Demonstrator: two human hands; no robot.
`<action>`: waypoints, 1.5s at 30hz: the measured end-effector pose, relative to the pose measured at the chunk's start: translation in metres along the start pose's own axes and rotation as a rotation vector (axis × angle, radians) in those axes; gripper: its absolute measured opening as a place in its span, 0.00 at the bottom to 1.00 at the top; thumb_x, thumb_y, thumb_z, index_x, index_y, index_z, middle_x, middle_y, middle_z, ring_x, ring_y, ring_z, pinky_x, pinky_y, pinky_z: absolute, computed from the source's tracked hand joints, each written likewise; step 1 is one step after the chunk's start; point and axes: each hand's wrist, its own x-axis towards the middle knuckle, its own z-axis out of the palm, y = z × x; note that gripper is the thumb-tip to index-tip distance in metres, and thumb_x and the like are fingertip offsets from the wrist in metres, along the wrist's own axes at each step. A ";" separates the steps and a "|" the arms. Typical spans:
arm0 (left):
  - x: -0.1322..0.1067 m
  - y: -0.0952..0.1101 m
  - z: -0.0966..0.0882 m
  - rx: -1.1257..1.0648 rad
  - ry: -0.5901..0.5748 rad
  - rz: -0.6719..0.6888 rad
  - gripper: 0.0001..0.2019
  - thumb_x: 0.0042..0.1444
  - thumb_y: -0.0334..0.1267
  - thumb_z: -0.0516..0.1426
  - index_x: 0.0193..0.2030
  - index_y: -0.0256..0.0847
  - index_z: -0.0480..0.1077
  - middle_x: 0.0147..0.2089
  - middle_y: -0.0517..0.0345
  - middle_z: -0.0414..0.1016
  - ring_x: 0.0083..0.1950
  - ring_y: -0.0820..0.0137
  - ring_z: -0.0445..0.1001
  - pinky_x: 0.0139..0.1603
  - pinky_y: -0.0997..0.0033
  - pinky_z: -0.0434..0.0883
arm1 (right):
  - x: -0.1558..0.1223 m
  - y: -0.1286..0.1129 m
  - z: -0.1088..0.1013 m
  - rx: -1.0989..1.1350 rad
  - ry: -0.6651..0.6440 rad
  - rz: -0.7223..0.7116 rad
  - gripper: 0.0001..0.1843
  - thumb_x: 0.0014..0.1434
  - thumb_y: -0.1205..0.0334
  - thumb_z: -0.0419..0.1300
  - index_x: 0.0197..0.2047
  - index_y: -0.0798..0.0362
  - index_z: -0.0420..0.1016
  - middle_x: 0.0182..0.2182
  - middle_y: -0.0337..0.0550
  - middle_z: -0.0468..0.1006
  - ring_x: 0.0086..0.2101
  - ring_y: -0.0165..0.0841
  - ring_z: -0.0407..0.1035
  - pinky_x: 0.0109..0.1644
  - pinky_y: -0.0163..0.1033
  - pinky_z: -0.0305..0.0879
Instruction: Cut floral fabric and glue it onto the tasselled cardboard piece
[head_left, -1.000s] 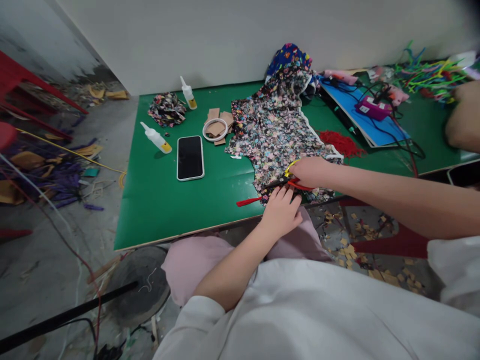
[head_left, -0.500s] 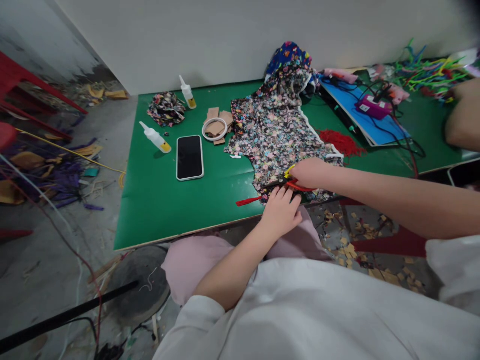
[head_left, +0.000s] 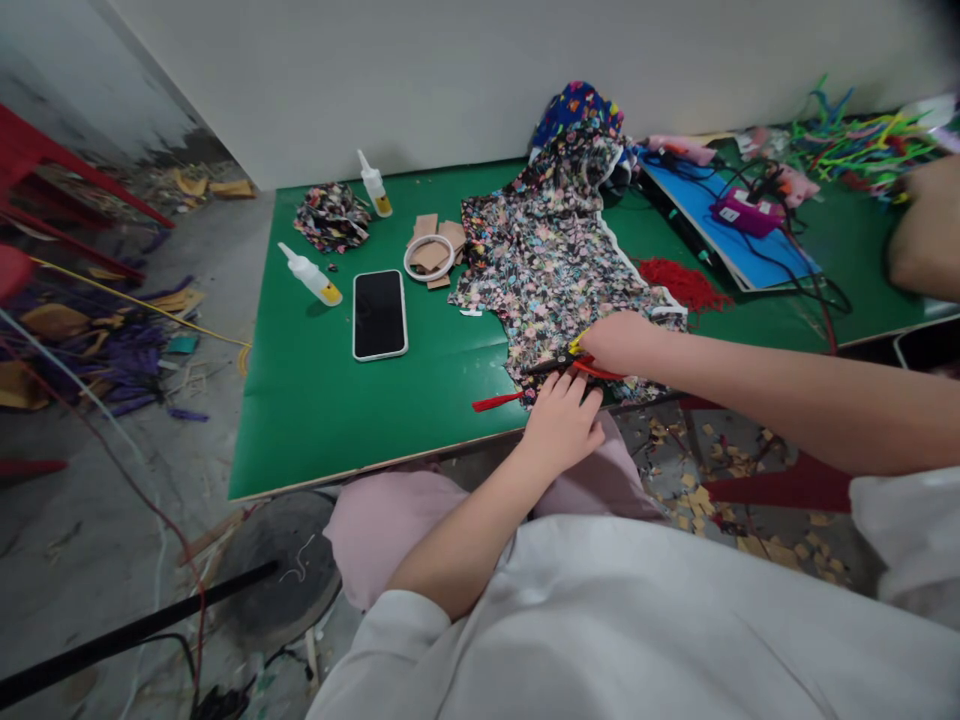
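Observing remotely, I find the left hand [head_left: 564,425] palm down, fingers slightly spread, at the near edge of the floral cloth [head_left: 555,250]; I cannot tell whether it pinches anything. Just beyond, the right hand [head_left: 616,342] is curled closed around the scissors [head_left: 553,364], which lie over the cloth on the green table [head_left: 315,410], a phone [head_left: 379,315] to the left

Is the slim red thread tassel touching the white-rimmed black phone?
Apart. The head view shows green tabletop between the slim red thread tassel and the white-rimmed black phone.
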 end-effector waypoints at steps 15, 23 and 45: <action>0.000 0.000 0.000 -0.012 -0.001 -0.003 0.20 0.52 0.40 0.53 0.51 0.36 0.65 0.58 0.43 0.63 0.62 0.57 0.57 0.64 0.56 0.51 | -0.003 0.000 -0.002 0.001 -0.031 -0.029 0.15 0.58 0.59 0.51 0.36 0.59 0.76 0.35 0.57 0.78 0.38 0.43 0.73 0.39 0.44 0.66; 0.000 -0.001 -0.002 -0.014 -0.015 -0.001 0.20 0.52 0.40 0.53 0.51 0.35 0.65 0.59 0.42 0.61 0.62 0.57 0.57 0.64 0.55 0.51 | -0.005 -0.001 -0.005 -0.043 -0.012 -0.041 0.16 0.59 0.61 0.49 0.38 0.61 0.76 0.36 0.57 0.78 0.38 0.43 0.73 0.42 0.45 0.65; -0.001 0.000 -0.002 -0.015 -0.028 0.012 0.21 0.52 0.41 0.54 0.52 0.35 0.64 0.58 0.41 0.61 0.62 0.56 0.58 0.64 0.54 0.51 | -0.002 0.001 -0.010 -0.031 -0.051 -0.071 0.19 0.58 0.58 0.49 0.43 0.62 0.73 0.38 0.59 0.77 0.39 0.44 0.73 0.40 0.44 0.65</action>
